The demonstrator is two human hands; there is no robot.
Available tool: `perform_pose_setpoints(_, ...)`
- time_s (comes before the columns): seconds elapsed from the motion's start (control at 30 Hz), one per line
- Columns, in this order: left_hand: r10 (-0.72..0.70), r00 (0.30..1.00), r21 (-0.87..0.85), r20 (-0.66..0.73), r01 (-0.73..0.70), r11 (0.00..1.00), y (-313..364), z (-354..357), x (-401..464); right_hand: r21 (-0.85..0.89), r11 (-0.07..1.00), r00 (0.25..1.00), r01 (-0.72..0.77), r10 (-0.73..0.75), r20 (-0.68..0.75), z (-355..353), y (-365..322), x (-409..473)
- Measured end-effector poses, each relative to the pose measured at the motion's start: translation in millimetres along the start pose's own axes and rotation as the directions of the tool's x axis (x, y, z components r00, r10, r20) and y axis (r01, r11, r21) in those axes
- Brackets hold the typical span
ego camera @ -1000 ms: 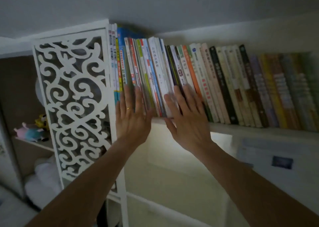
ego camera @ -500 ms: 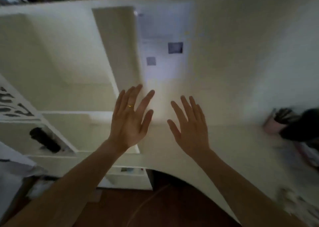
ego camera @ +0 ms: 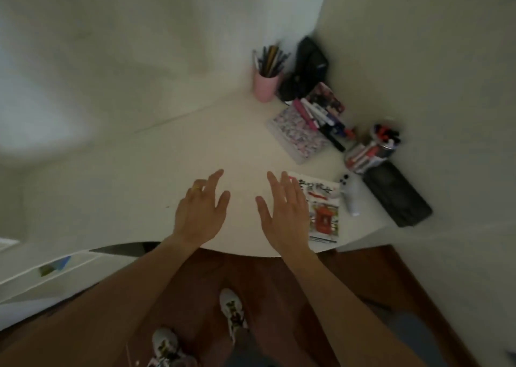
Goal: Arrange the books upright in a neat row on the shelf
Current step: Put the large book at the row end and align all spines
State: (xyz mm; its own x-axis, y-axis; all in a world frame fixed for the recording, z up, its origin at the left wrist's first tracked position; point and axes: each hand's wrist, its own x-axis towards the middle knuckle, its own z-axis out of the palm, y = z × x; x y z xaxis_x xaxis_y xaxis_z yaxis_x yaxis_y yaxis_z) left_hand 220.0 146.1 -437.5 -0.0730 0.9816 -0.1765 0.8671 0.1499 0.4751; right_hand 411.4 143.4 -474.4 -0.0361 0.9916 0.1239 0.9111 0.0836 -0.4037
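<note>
Our left hand (ego camera: pixel 199 209) and right hand (ego camera: pixel 284 213) hovered spread and empty at frame centre; one book (ego camera: pixel 325 213) lay on the desk (ego camera: pixel 139 176), unshelved.

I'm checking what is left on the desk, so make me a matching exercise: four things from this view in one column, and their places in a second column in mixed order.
Things:
1. pink pen cup
2. white book with red picture
3. floral notebook
4. black case

Places:
A. partly under the right hand, near the desk's front edge
B. far right of the desk, lying by the wall
C. back corner, standing upright, full of pens
D. flat between the cup and the white book, markers along its right side

Pairs: 1-C, 2-A, 3-D, 4-B
</note>
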Motion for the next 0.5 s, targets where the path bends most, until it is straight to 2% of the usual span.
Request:
perform_pose_setpoints(0.17,0.020,0.993,-0.038,0.120,-0.016,0.999,49,50,9,-0.035,0.984,0.983,-0.175,0.176,0.044,-8,63,-8)
perform_pose_setpoints(0.27,-0.020,0.981,-0.064,0.194,0.033,0.997,67,64,13,-0.019,0.967,0.964,-0.256,0.257,0.071,-10,81,-6)
perform_pose_setpoints(0.37,-0.114,0.940,-0.133,0.322,0.164,0.977,75,81,20,-0.010,0.933,0.930,-0.361,0.361,0.074,-11,104,-10)
perform_pose_setpoints(0.5,-0.279,0.839,-0.214,0.466,0.414,0.885,88,112,21,0.005,0.820,0.814,-0.573,0.568,0.123,-4,137,-30)
